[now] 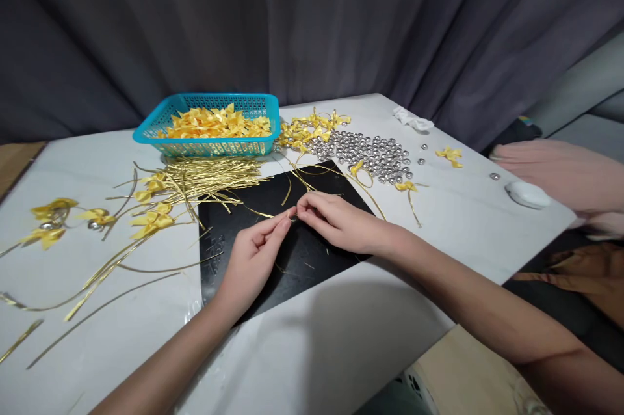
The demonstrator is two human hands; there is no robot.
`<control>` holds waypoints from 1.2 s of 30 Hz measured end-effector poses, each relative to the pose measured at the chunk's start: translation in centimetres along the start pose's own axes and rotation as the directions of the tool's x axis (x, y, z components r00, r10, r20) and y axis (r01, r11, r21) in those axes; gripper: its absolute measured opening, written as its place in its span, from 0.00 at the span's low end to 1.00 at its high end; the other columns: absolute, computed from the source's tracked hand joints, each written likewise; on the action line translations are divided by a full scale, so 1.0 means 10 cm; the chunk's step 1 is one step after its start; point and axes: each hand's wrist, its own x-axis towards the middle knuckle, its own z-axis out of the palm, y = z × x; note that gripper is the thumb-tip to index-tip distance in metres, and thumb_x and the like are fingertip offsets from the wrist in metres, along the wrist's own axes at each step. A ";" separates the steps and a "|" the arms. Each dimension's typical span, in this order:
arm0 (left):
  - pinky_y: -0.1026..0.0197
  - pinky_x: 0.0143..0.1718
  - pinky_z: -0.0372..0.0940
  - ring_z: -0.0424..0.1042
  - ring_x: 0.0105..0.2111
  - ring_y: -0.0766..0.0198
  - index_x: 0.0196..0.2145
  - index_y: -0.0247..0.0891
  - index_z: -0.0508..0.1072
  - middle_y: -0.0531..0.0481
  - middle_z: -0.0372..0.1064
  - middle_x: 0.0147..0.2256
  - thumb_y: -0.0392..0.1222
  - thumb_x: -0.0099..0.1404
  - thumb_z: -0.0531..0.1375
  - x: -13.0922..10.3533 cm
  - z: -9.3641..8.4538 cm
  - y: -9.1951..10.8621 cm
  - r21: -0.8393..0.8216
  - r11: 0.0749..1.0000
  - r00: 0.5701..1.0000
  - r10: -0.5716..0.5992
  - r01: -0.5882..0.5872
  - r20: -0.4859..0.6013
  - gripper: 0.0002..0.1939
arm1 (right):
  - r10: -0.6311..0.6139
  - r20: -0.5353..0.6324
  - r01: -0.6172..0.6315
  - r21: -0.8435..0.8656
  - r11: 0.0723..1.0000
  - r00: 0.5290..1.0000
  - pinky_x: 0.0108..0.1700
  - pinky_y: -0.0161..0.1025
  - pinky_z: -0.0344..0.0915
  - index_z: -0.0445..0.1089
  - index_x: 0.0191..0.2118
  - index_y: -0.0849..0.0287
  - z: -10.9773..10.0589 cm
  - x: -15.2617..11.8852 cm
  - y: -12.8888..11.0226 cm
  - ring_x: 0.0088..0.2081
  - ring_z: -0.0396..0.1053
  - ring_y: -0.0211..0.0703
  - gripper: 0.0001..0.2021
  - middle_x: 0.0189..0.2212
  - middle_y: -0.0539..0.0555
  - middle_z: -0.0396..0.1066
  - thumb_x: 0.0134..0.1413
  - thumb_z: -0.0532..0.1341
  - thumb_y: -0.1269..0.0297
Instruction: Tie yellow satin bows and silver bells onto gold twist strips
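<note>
So in the head view both hands were pinched together over the black mat point(292, 272). The left hand point(253, 252) and right hand point(341, 223) had a thin gold strand point(294, 218) between their fingertips, mostly hidden. The blue basket point(207, 147) of yellow bows point(219, 123) sat far left, a pile of gold ties point(209, 175) just nearer, and silver beads point(373, 153) lay right of it.

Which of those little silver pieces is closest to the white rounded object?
The lone silver piece just left of the white rounded object, at the far right; all the others lie farther left.
</note>
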 end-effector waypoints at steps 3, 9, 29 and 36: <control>0.65 0.27 0.58 0.63 0.25 0.64 0.36 0.36 0.79 0.55 0.61 0.17 0.47 0.57 0.61 0.02 0.01 -0.04 0.080 0.996 1.000 -0.027 0.028 -0.010 0.14 | 0.023 0.040 -0.020 -0.067 0.998 0.999 0.38 0.38 0.60 0.58 0.34 0.60 -0.01 -0.01 -0.03 0.33 0.61 0.39 0.08 0.34 0.55 0.64 0.63 0.46 0.67; 0.66 0.21 0.45 0.45 0.18 0.71 0.30 0.34 0.76 0.61 0.43 0.16 0.49 0.55 0.62 0.03 0.01 -0.06 0.134 0.991 1.000 -0.014 0.017 -0.026 0.13 | 0.053 0.004 -0.053 -0.003 0.999 0.999 0.36 0.37 0.61 0.61 0.36 0.60 0.03 -0.01 -0.08 0.32 0.63 0.38 0.06 0.34 0.55 0.65 0.62 0.49 0.66; 0.68 0.18 0.39 0.42 0.17 0.73 0.27 0.37 0.64 0.62 0.47 0.16 0.53 0.57 0.60 -0.01 0.00 0.02 -0.096 0.995 0.999 -0.025 0.028 0.038 0.16 | 0.260 -0.052 -0.186 0.565 0.804 0.964 0.17 0.26 0.53 0.60 0.32 0.60 0.25 -0.01 -0.10 0.14 0.58 0.28 0.07 0.14 0.41 0.57 0.56 0.56 0.62; 0.68 0.19 0.43 0.44 0.18 0.72 0.29 0.36 0.69 0.62 0.45 0.17 0.49 0.56 0.62 0.00 0.00 0.00 -0.044 0.999 0.998 0.026 -0.028 -0.050 0.13 | 0.185 -0.094 -0.132 0.406 0.905 0.978 0.20 0.28 0.51 0.60 0.32 0.59 0.25 -0.01 -0.08 0.17 0.55 0.28 0.06 0.18 0.42 0.56 0.59 0.53 0.63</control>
